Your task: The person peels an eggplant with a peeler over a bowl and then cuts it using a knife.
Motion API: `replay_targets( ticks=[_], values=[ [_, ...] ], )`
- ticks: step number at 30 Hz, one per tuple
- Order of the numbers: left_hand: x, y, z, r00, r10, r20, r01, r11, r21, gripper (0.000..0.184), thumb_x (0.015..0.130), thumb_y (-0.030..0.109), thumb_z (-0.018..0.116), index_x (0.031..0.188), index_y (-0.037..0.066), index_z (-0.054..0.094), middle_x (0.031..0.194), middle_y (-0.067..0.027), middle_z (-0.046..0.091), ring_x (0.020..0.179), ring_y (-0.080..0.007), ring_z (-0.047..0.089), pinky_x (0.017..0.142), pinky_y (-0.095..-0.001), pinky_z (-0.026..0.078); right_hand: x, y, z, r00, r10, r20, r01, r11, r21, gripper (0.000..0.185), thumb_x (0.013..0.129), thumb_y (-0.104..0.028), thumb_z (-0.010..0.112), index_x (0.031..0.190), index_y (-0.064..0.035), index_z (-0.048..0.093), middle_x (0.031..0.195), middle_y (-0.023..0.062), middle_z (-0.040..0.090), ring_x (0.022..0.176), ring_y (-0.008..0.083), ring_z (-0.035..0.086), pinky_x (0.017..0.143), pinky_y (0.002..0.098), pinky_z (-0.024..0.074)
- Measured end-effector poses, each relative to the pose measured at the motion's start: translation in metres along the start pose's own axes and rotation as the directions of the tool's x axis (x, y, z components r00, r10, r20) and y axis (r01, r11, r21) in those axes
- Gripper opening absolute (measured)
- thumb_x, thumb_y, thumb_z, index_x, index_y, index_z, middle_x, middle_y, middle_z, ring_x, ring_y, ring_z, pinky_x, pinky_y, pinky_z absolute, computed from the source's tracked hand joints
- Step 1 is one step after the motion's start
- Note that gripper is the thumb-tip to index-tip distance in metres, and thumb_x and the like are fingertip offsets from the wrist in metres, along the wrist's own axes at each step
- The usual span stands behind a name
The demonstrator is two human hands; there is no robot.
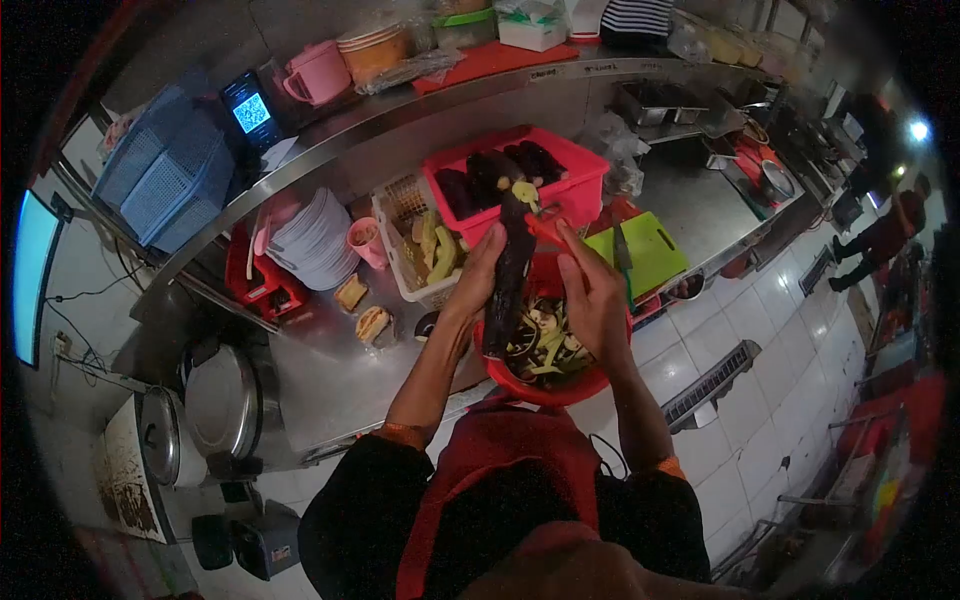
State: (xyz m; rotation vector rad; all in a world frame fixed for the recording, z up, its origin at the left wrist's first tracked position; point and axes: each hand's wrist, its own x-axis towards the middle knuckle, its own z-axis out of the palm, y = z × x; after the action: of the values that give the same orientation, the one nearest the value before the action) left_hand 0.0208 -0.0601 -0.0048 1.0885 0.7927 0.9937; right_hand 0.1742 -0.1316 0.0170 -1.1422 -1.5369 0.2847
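My left hand (pixel 477 277) is wrapped round a long dark vegetable (pixel 511 275), held upright over a red bowl (pixel 575 391). In my right hand (pixel 595 300) is a red peeler (pixel 546 228), close to the vegetable's upper part, where a pale green patch shows. Its blade is too small to make out. Pale and dark peelings (pixel 547 345) lie in the bowl. Just behind, a pink-red tub (pixel 590 185) holds several more dark vegetables (pixel 490 172).
A green cutting board (pixel 655 252) with a knife (pixel 622 252) lies right of the bowl. To the left stand a cream basket (pixel 432 290) of pale green vegetables, a pink cup (pixel 367 240) and stacked plates (pixel 312 240). A person (pixel 900 222) stands far right.
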Motion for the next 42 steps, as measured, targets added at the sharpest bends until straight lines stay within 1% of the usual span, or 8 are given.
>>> replay_targets(
  ticks=[10, 12, 15, 19, 22, 28, 35, 42],
  values=[
    [0.037, -0.029, -0.012, 0.958, 0.167, -0.235, -0.113, 0.967, 0.227, 0.06, 0.096, 0.051, 0.039, 0.129, 0.001, 0.046, 0.104, -0.0052, 0.059, 0.087, -0.0127, 0.057, 0.075, -0.0278, 0.049, -0.023, 0.017, 0.024, 0.982, 0.15, 0.112, -0.155, 0.987, 0.038, 0.035, 0.095, -0.014, 0.049, 0.128, -0.0035, 0.052, 0.115, 0.0216, 0.061, 0.101, 0.0256, 0.063, 0.086, 0.032, 0.046],
    [0.04, -0.02, -0.008, 0.961, 0.16, -0.227, -0.182, 0.98, -0.079, 0.049, 0.098, 0.045, 0.04, 0.117, 0.002, 0.051, 0.1, -0.0021, 0.055, 0.087, -0.0113, 0.051, 0.081, -0.0275, 0.042, -0.053, 0.023, 0.027, 0.987, 0.066, 0.145, -0.073, 0.997, 0.04, 0.035, 0.096, -0.016, 0.049, 0.128, -0.0034, 0.052, 0.114, 0.0228, 0.06, 0.104, 0.0254, 0.062, 0.087, 0.0317, 0.0452],
    [0.074, -0.042, -0.034, 0.885, 0.296, -0.358, -0.327, 0.944, -0.028, 0.049, 0.098, 0.046, 0.04, 0.117, 0.002, 0.051, 0.097, -0.0022, 0.055, 0.086, -0.0112, 0.051, 0.079, -0.0276, 0.043, -0.086, 0.032, 0.002, 0.824, 0.386, 0.415, -0.423, 0.906, -0.004, 0.037, 0.096, -0.019, 0.048, 0.13, -0.0035, 0.051, 0.11, 0.0213, 0.063, 0.1, 0.0259, 0.063, 0.083, 0.0338, 0.047],
    [0.053, -0.017, -0.028, 0.851, 0.339, -0.4, -0.402, 0.912, -0.081, 0.051, 0.095, 0.051, 0.04, 0.11, 0.004, 0.052, 0.088, -0.0033, 0.057, 0.074, -0.011, 0.055, 0.065, -0.0269, 0.048, -0.117, 0.043, -0.018, 0.863, 0.234, 0.447, -0.281, 0.959, 0.042, 0.036, 0.096, -0.02, 0.049, 0.128, -0.0031, 0.053, 0.112, 0.0206, 0.062, 0.102, 0.0257, 0.062, 0.087, 0.0361, 0.0463],
    [0.042, -0.005, -0.021, 0.871, 0.325, -0.368, -0.371, 0.927, -0.062, 0.053, 0.094, 0.054, 0.041, 0.106, 0.004, 0.053, 0.086, -0.0055, 0.06, 0.069, -0.0111, 0.058, 0.057, -0.026, 0.05, -0.104, 0.031, -0.03, 0.884, 0.32, 0.34, -0.37, 0.925, 0.091, 0.034, 0.094, -0.015, 0.051, 0.127, -0.0044, 0.054, 0.108, 0.0199, 0.064, 0.099, 0.028, 0.063, 0.083, 0.0363, 0.0479],
    [0.016, 0.002, 0.007, 0.99, 0.099, -0.105, -0.098, 0.995, 0.019, 0.061, 0.095, 0.049, 0.045, 0.136, 0.005, 0.035, 0.084, -0.0061, 0.06, 0.072, -0.0123, 0.06, 0.064, -0.0251, 0.049, -0.029, 0.01, -0.03, 0.997, -0.042, 0.064, 0.048, 0.995, -0.093, 0.037, 0.092, -0.011, 0.054, 0.129, -0.0088, 0.053, 0.096, 0.0201, 0.064, 0.081, 0.029, 0.064, 0.066, 0.0348, 0.0492],
    [0.003, -0.003, -0.001, 0.919, 0.272, 0.286, -0.338, 0.917, 0.214, 0.058, 0.098, 0.041, 0.043, 0.139, 0.002, 0.033, 0.129, -0.0056, 0.048, 0.114, -0.0115, 0.046, 0.095, -0.0259, 0.039, 0.016, -0.001, -0.029, 0.976, -0.206, 0.066, 0.213, 0.969, -0.122, 0.037, 0.091, -0.013, 0.057, 0.127, -0.0113, 0.055, 0.09, 0.0199, 0.063, 0.068, 0.0298, 0.064, 0.06, 0.0372, 0.0498],
    [0.004, -0.019, -0.009, 0.906, 0.292, 0.307, -0.35, 0.925, 0.151, 0.054, 0.099, 0.034, 0.043, 0.139, 0.0, 0.031, 0.129, -0.0074, 0.047, 0.118, -0.0141, 0.043, 0.1, -0.0281, 0.034, 0.007, -0.01, -0.04, 0.973, -0.116, 0.198, 0.152, 0.972, -0.178, 0.035, 0.089, -0.01, 0.057, 0.124, -0.0059, 0.056, 0.091, 0.0206, 0.064, 0.067, 0.0301, 0.064, 0.061, 0.0383, 0.0515]
  ],
)
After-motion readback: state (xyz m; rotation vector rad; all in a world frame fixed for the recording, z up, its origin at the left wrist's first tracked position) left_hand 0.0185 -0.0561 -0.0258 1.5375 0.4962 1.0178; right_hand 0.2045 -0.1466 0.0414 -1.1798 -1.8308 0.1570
